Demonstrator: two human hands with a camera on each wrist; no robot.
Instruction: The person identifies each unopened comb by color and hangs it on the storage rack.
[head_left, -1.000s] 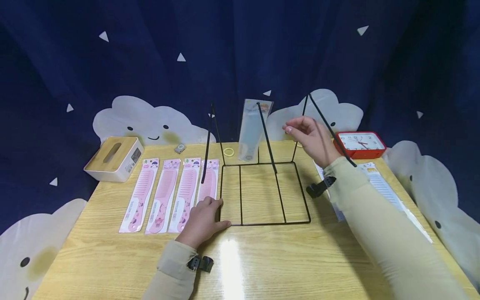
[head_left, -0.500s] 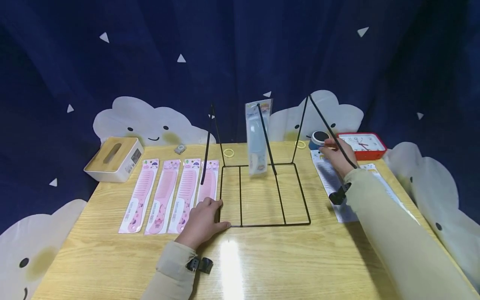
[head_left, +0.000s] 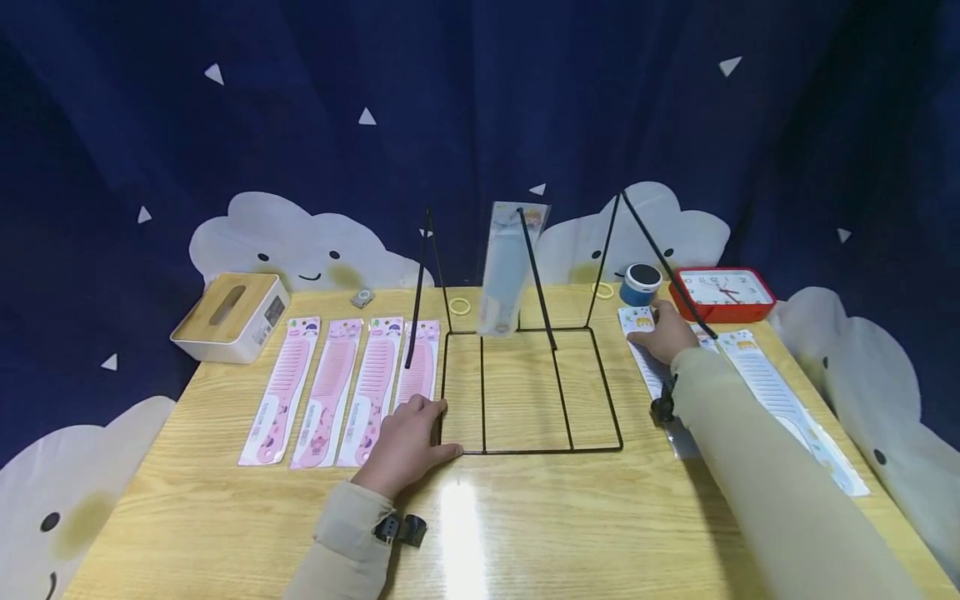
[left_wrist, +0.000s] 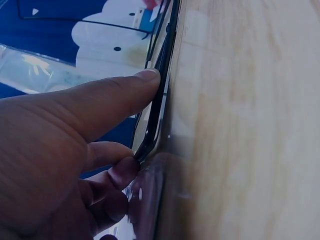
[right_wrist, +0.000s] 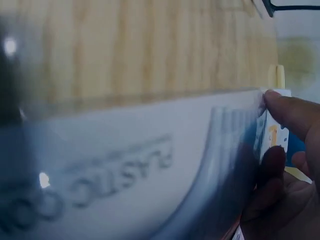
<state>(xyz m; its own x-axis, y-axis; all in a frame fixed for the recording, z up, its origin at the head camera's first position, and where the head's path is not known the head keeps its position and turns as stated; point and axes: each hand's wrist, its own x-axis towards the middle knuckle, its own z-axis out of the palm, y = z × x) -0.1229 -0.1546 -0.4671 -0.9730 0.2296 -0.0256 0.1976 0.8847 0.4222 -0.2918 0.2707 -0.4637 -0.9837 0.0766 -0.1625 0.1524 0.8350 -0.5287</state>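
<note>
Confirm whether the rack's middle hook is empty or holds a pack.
It holds one: a pale blue pack hangs from the middle hook, which meets it near its top edge.

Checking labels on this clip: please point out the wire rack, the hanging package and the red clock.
Wire rack point(head_left: 540, 452), head view: front bar of its base.
Hanging package point(head_left: 502, 271), head view: middle of its front.
Red clock point(head_left: 716, 286), head view: its dial.

1. There are four packaged pink combs point(head_left: 285, 387)
2. At least three packaged blue combs point(head_left: 504, 271)
3. Two yellow rings point(head_left: 460, 307)
4. One black wire rack point(head_left: 537, 280)
5. One red clock point(head_left: 723, 292)
6. One blue-and-white cylinder point(head_left: 640, 288)
7. One wood-topped box point(head_left: 231, 318)
8. One small grey device point(head_left: 363, 297)
9. Two hands point(head_left: 405, 446)
</note>
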